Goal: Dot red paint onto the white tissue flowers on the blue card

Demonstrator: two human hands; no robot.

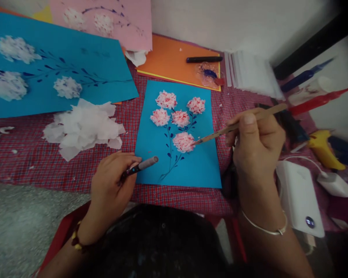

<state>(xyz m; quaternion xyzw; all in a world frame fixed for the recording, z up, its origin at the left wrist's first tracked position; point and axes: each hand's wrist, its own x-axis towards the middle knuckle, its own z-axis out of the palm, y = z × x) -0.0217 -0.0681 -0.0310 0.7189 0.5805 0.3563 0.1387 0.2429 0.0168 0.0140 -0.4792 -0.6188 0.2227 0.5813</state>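
A blue sheet of paper (197, 170) lies before me, bearing several fluffy paper flowers with red-tinted tips and dark painted stems and leaves. My right hand (258, 139) grips a thin wooden stick (220, 132), its tip at the right edge of the lowest flower (183, 142). The stick may be a paintbrush; its tip is too small to tell. At the sheet's lower left, my left hand (113, 179) is closed around a dark pen with a grey end (146, 163). Its fingertips are partly hidden.
White tissue pieces (84, 127) are heaped on the left. Behind them lies a larger blue sheet (104, 54) with flowers. An orange sheet (165, 50) carries a black marker (204, 59) and a paint blob (209, 73). A white power bank (300, 197) and yellow glue gun (324, 148) are at right.
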